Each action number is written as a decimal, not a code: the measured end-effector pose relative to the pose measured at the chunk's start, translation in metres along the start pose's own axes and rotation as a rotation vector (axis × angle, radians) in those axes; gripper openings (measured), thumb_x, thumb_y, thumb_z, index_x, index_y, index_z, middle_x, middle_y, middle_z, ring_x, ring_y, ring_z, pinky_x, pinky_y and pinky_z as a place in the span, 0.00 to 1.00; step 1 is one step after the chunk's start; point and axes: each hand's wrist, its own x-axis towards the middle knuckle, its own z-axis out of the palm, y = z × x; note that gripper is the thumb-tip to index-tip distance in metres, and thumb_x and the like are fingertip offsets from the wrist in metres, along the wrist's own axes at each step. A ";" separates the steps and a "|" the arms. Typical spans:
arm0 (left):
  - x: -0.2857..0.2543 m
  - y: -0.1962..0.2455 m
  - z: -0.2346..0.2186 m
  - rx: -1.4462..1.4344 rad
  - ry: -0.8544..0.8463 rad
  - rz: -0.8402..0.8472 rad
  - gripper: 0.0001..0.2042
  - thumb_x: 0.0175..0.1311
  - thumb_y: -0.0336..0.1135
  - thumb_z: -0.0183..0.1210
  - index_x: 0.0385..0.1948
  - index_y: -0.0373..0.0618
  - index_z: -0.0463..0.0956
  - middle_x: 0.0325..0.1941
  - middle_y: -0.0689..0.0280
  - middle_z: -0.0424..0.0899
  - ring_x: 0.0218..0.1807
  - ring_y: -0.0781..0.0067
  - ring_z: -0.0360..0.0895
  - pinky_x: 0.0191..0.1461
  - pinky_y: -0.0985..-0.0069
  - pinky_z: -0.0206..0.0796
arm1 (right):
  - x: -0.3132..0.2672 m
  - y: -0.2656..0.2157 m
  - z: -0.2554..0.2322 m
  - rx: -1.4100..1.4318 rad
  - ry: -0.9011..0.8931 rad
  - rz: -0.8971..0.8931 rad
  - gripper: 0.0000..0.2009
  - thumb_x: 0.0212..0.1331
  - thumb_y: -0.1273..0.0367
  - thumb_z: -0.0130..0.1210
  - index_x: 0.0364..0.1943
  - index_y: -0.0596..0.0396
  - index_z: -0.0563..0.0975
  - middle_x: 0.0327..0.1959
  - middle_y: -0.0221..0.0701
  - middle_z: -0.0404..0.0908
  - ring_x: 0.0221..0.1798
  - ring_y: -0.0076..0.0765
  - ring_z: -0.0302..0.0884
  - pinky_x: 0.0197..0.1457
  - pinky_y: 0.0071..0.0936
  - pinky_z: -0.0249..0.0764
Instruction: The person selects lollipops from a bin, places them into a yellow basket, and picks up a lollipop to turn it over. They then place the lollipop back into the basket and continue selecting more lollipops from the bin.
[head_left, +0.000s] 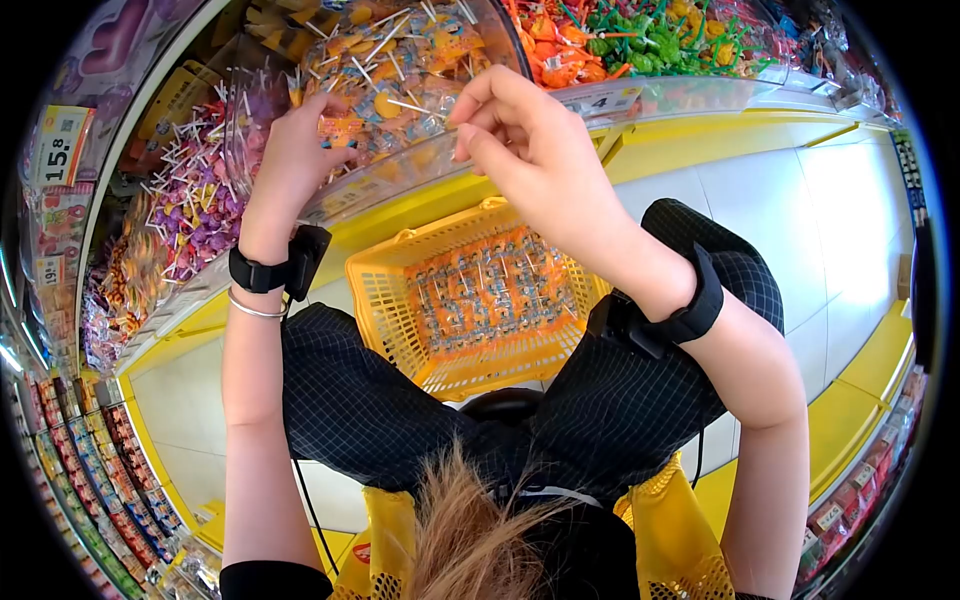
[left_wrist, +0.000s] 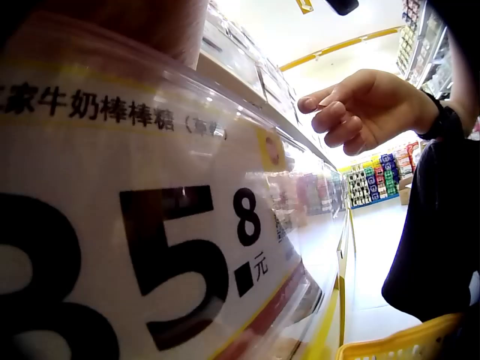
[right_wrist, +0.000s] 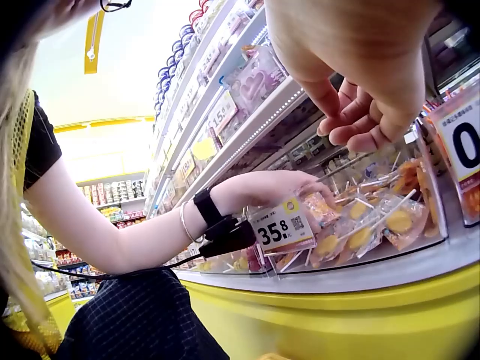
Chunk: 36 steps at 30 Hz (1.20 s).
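Filling a clear bin (head_left: 400,174) are lollipops (head_left: 388,104) (left hand (head_left: 290,160) among them)

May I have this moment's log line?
left hand: at orange-wrapped lollipops; right hand: above clear plastic bin; yellow plastic basket: orange packets inside

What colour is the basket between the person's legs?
The basket is yellow, leaning towards orange; it shows best in the head view.

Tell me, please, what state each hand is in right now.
Left hand: among wrapped lollipops; whether it grips one cannot be told.
Right hand: open, loosely curled, empty.
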 end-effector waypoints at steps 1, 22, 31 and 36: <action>-0.001 -0.003 0.002 -0.012 0.014 0.016 0.22 0.44 0.27 0.70 0.44 0.42 0.74 0.39 0.59 0.80 0.39 0.69 0.78 0.47 0.74 0.69 | 0.000 0.000 0.000 -0.003 -0.006 0.001 0.05 0.60 0.78 0.47 0.39 0.59 0.70 0.30 0.27 0.76 0.37 0.18 0.75 0.39 0.16 0.70; -0.083 0.058 0.010 -1.195 -0.100 -0.147 0.10 0.63 0.28 0.58 0.45 0.40 0.71 0.38 0.70 0.82 0.39 0.87 0.77 0.44 0.87 0.69 | -0.017 0.019 0.042 0.274 -0.219 -0.007 0.20 0.52 0.74 0.64 0.46 0.58 0.67 0.35 0.32 0.77 0.38 0.23 0.78 0.42 0.23 0.76; -0.105 0.064 0.011 -1.034 -0.051 -0.281 0.08 0.65 0.32 0.58 0.41 0.43 0.70 0.34 0.68 0.83 0.33 0.87 0.78 0.26 0.88 0.71 | -0.018 0.015 0.049 0.372 -0.471 0.434 0.12 0.59 0.72 0.58 0.44 0.57 0.69 0.27 0.27 0.79 0.25 0.16 0.75 0.25 0.14 0.68; -0.111 0.061 0.022 -1.044 0.083 -0.217 0.08 0.66 0.32 0.57 0.42 0.42 0.71 0.32 0.69 0.82 0.34 0.87 0.78 0.30 0.88 0.71 | -0.015 0.013 0.049 0.354 -0.462 0.540 0.09 0.63 0.67 0.54 0.41 0.58 0.74 0.19 0.28 0.77 0.15 0.14 0.68 0.17 0.14 0.60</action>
